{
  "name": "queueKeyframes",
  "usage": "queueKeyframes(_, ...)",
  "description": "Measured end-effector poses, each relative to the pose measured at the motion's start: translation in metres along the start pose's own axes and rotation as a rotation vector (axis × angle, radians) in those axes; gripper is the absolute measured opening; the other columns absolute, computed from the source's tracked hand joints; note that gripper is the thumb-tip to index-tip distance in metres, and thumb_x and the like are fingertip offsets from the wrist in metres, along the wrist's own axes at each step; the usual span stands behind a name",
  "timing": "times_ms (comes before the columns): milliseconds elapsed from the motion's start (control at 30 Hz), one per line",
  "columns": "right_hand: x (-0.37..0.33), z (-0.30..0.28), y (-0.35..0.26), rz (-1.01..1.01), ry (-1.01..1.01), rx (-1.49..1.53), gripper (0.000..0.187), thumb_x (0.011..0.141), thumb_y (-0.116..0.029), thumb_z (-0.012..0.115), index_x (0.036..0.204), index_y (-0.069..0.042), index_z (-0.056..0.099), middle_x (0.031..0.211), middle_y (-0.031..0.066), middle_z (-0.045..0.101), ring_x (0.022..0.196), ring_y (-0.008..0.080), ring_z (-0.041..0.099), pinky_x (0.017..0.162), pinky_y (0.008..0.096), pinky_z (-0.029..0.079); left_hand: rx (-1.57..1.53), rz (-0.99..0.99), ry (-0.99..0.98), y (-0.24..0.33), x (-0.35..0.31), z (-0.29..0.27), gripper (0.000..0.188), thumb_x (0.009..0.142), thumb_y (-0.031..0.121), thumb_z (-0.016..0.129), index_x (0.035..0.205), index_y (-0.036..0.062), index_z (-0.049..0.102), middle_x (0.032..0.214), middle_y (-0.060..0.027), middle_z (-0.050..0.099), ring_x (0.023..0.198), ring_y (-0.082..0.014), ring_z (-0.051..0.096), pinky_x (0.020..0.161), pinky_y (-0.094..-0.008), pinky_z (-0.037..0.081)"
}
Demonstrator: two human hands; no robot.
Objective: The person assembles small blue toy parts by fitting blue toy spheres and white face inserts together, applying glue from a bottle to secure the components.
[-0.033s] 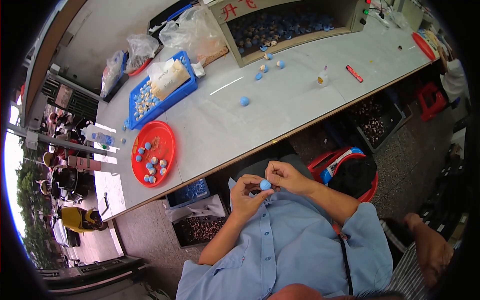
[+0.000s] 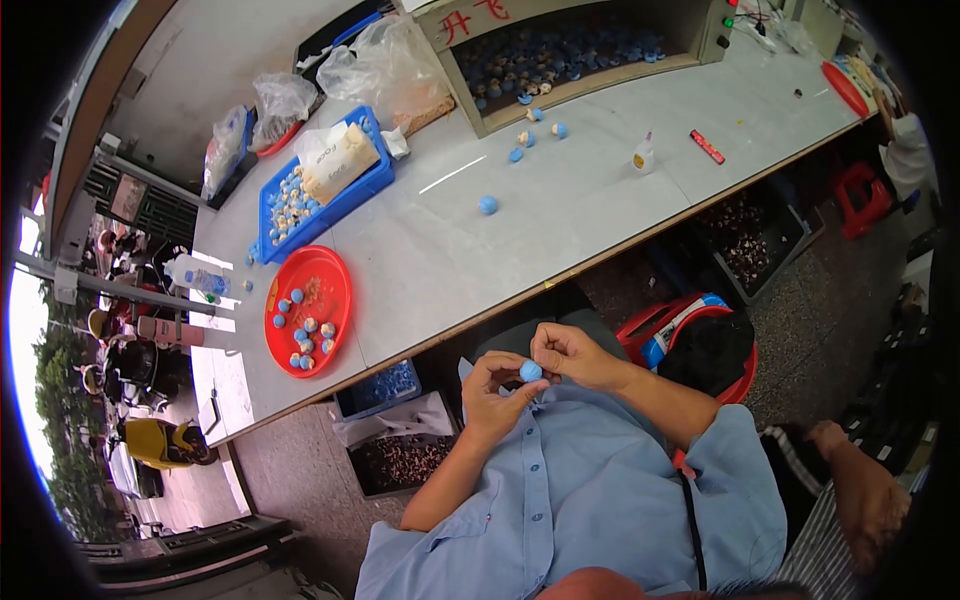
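1. In the lower middle of the frame, the left hand (image 2: pixel 497 392) and the right hand (image 2: pixel 567 355) meet in front of a light blue shirt (image 2: pixel 580 490), both pinching one small blue ball (image 2: pixel 530 371) between their fingertips.
2. The left hand's fingers curl up under the ball; the right hand's fingers close on it from above and the right — the ball sits between them, just below the table edge.
3. Above the hands, a grey table (image 2: pixel 480 250) runs across the frame.
4. At its left end lies a red round tray (image 2: pixel 335 275) with blue and pale pieces — just above it stands a blue bin (image 2: pixel 370 185) with more pieces and a white bag.
5. A lone blue ball (image 2: pixel 488 204) lies on the bare middle of the table, well apart from the hands.
6. To the upper right stand a small white glue bottle (image 2: pixel 643 155) and a flat red stick (image 2: pixel 707 146).
7. At the top, an open wooden box (image 2: pixel 570 90) holds many blue pieces.
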State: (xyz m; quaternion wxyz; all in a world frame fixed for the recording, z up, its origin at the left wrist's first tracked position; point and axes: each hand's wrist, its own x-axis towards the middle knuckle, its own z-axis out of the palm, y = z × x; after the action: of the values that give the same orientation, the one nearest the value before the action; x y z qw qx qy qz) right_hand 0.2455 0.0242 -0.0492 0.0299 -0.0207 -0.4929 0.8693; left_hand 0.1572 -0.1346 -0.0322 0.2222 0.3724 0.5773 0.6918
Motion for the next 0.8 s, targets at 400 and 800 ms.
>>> queueKeyframes(400, -0.002, 0.01, -0.005, -0.041, -0.008, 0.077, 0.013, 0.098, -0.019, 0.055, 0.096, -0.007, 0.051, 0.088, -0.0001, 0.054, 0.074, 0.0045, 0.049, 0.061, 0.0197, 0.041, 0.392, 0.23, 0.088, 0.01, 0.007, -0.001, 0.041, 0.064, 0.01, 0.088, 0.095, 0.0018, 0.063, 0.088, -0.0105, 0.066, 0.076, -0.0189, 0.064, 0.065, -0.0274, 0.05)
queueKeyframes(800, -0.007, 0.024, -0.024, -0.214, 0.075, -0.464, 0.025, 0.08, -0.01, 0.065, 0.101, -0.003, 0.052, 0.078, 0.0032, 0.056, 0.069, 0.0101, 0.056, 0.059, 0.0245, 0.046, 0.535, 0.345, 0.076, 0.011, 0.007, -0.002, 0.036, 0.066, 0.005, 0.085, 0.092, 0.0015, 0.06, 0.09, -0.0109, 0.063, 0.077, -0.0187, 0.06, 0.068, -0.0275, 0.048)
